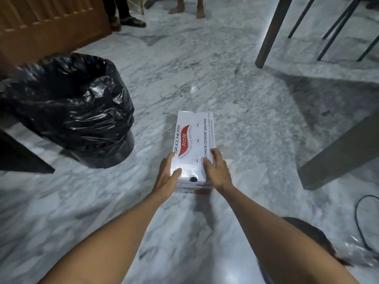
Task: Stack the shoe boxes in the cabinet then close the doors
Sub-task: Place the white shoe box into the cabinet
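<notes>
Both hands clasp the near end of a white shoe box (193,148); the left hand (167,176) wraps its left edge with the thumb lying on the lid, the right hand (217,171) curls over its right edge; the box lies lengthwise, pointing away, over the marble floor (225,83), though whether it rests there or is lifted is unclear; beyond it, left, stands a bin with a black bag (67,107); no cabinet shows, so stacking and door-closing seemingly remain.

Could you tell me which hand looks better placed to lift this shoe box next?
Neither alone: left hand and right hand grip opposite sides of the shoe box, so both should lift.
</notes>
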